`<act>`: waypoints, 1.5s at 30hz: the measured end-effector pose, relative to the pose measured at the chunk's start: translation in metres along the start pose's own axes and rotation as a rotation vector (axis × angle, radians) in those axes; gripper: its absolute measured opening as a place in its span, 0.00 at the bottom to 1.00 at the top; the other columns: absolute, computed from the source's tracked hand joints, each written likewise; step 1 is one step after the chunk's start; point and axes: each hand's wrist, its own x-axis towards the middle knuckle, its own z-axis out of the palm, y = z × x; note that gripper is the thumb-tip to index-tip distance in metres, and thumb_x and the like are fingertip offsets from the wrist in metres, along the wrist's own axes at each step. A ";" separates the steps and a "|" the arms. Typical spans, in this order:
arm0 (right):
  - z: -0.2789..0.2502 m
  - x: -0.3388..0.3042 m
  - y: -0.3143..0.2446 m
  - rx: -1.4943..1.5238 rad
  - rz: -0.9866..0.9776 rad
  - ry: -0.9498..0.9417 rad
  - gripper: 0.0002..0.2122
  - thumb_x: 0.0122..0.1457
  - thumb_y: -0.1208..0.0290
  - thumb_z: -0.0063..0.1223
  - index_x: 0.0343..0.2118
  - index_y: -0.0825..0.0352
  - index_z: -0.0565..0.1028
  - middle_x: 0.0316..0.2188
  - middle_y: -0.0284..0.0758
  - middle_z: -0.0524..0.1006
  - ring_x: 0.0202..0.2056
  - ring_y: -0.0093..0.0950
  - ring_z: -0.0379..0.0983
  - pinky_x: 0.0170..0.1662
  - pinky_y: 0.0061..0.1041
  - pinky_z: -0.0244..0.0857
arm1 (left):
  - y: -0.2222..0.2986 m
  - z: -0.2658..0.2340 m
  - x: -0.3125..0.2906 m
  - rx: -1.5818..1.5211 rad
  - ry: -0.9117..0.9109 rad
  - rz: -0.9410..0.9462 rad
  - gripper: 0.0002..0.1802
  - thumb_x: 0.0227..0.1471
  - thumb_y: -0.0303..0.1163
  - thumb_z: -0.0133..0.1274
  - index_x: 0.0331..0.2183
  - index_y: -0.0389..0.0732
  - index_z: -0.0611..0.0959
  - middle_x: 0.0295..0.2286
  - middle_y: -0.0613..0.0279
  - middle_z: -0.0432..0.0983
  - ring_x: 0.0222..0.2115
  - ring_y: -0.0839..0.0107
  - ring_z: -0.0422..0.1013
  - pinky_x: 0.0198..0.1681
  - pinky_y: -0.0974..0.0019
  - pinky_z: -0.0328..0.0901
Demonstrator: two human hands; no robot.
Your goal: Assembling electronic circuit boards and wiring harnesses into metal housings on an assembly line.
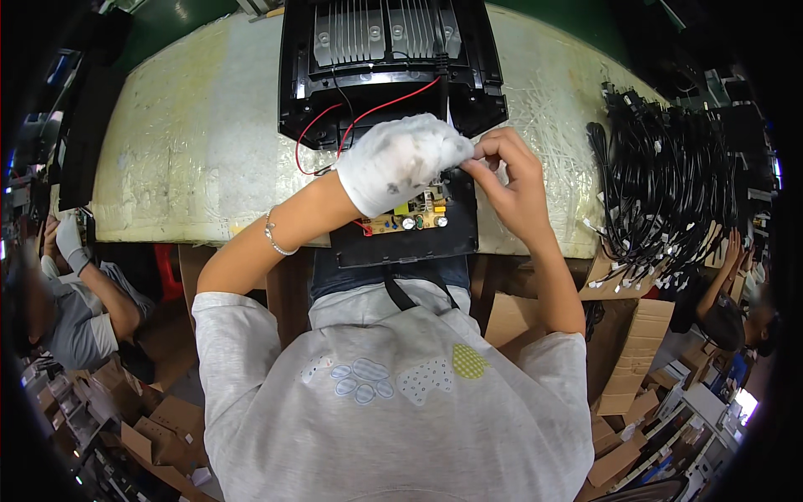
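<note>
My left hand, in a smudged white glove, reaches over the front of a black plastic housing with a finned metal heat sink. The bare right hand meets it fingertip to fingertip, thumb and forefinger pinched. What the fingers hold is too small or hidden to make out. A black cable drops from the housing toward the glove. Red wires loop out beside it. Below my hands, a tan circuit board lies on a black panel at the table's near edge, partly covered by the glove.
A large bundle of black cables with white tags lies on the right of the film-covered table. Cardboard stands below the right edge. Other people work at far left and far right.
</note>
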 end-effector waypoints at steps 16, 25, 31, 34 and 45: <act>0.008 -0.013 0.001 0.315 0.171 0.260 0.01 0.56 0.82 0.54 0.31 0.73 0.75 0.31 0.31 0.72 0.32 0.18 0.65 0.35 0.15 0.58 | 0.002 -0.004 0.004 0.085 0.027 -0.046 0.13 0.43 0.26 0.61 0.34 0.45 0.77 0.29 0.63 0.71 0.29 0.65 0.72 0.31 0.66 0.69; 0.027 -0.015 0.001 0.769 0.509 0.211 0.04 0.58 0.77 0.55 0.35 0.71 0.77 0.28 0.27 0.73 0.27 0.14 0.64 0.30 0.13 0.56 | 0.009 -0.003 0.018 -0.536 -0.040 -0.872 0.22 0.37 0.35 0.69 0.30 0.36 0.73 0.27 0.64 0.71 0.27 0.77 0.68 0.32 0.72 0.66; 0.039 -0.010 0.000 0.404 0.169 0.452 0.01 0.56 0.81 0.55 0.29 0.72 0.76 0.28 0.28 0.72 0.29 0.16 0.63 0.32 0.15 0.57 | 0.003 0.009 0.018 -0.770 0.105 -0.985 0.19 0.35 0.31 0.68 0.26 0.37 0.73 0.23 0.65 0.71 0.26 0.80 0.66 0.29 0.74 0.63; 0.044 -0.011 0.005 0.547 0.220 0.539 0.02 0.55 0.82 0.55 0.27 0.72 0.76 0.28 0.28 0.71 0.29 0.16 0.63 0.33 0.16 0.57 | 0.000 0.016 0.018 -0.764 0.130 -0.984 0.20 0.35 0.32 0.67 0.27 0.34 0.73 0.25 0.63 0.73 0.27 0.79 0.68 0.31 0.73 0.65; -0.002 -0.029 -0.030 -0.236 -0.011 0.338 0.16 0.49 0.82 0.60 0.42 0.70 0.72 0.33 0.31 0.72 0.31 0.19 0.67 0.36 0.19 0.63 | 0.077 -0.026 -0.086 0.116 0.215 -0.087 0.20 0.39 0.45 0.63 0.27 0.41 0.74 0.26 0.59 0.68 0.29 0.61 0.68 0.38 0.60 0.66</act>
